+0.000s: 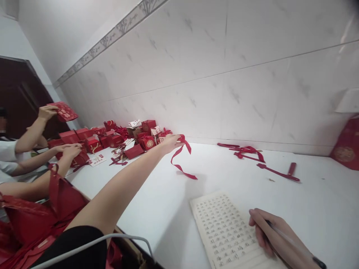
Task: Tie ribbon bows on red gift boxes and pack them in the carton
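My left hand point(171, 142) is stretched far out over the white table, its fingers closed on a red ribbon point(186, 174). One end of the ribbon dangles and curls down toward the tabletop. My right hand point(276, 229) rests by the lower right of a notebook page and grips a pen point(288, 238) with a clear barrel and black end. Rows of small handwriting fill much of the page of the notebook point(224, 228). The pen's tip is hidden behind my fingers.
Red gift boxes point(114, 140) and cards are heaped along the wall. Red straps point(277, 172) lie at the back right, near a red bag point(347, 145). At left, a co-worker's raised hand point(48, 112) holds a red packet point(66, 112). A carton of red bags point(33, 220) and a pale cable point(92, 241) are close by.
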The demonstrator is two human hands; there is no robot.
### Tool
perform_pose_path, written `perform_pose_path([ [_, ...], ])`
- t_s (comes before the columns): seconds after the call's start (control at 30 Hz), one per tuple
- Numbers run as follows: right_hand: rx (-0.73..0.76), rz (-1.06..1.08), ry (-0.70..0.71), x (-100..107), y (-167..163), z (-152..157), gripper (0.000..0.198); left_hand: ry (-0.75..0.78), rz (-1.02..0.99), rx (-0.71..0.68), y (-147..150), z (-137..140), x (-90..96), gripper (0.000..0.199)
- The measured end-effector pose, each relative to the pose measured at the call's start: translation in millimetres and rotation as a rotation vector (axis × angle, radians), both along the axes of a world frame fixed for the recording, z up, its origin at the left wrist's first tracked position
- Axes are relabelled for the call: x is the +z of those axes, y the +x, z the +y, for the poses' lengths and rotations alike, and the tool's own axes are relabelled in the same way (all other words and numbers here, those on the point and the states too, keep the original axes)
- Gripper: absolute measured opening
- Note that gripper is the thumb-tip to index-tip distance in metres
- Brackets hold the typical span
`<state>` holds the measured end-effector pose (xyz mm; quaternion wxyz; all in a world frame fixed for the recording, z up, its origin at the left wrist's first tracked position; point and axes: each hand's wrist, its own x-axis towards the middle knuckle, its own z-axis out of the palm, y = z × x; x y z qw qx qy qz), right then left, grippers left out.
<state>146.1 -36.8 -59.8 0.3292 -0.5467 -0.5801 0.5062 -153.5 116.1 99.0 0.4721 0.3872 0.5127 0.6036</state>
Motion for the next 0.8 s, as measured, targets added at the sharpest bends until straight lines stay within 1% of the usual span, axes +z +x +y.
perform_pose_path([
  [0.13,0.049,0.021,0.022,-6,2,2,0.051,0.034,0.003,-0.081,72,22,11.5,0.012],
  [0.2,0.059,0.036,0.028,-6,2,2,0.052,0.068,-0.006,-0.130,99,29,21.1,0.013],
  [0.27,0.057,0.043,0.056,-3,0,1,0.051,0.080,0.031,-0.231,114,33,31.9,0.013],
  [0.3,0.055,0.044,0.068,-1,-1,0,0.051,0.071,0.098,-0.297,116,34,36.4,0.015],
  [0.33,0.056,0.046,0.073,2,-2,-1,0.050,0.054,0.210,-0.353,115,35,39.7,0.018],
  [0.4,0.065,0.048,0.070,6,-3,-2,0.049,0.005,0.497,-0.397,102,37,41.0,0.029],
  [0.43,0.069,0.044,0.062,8,-4,-3,0.049,-0.024,0.628,-0.377,91,37,38.8,0.033],
  [0.5,0.076,0.029,0.045,11,-4,-4,0.048,-0.099,0.786,-0.291,62,36,28.8,0.037],
  [0.6,0.076,0.016,0.031,13,-4,-6,0.047,-0.282,0.982,-0.170,8,24,4.0,0.031],
  [0.7,0.077,0.010,0.041,13,-4,-6,0.046,-0.463,1.196,-0.022,-48,-1,-27.1,0.031],
  [0.77,0.077,-0.001,0.037,12,-4,-7,0.046,-0.546,1.308,0.070,-78,-21,-48.5,0.033],
  [0.8,0.075,-0.007,0.037,13,-4,-7,0.046,-0.559,1.358,0.114,-91,-30,-58.7,0.033],
])
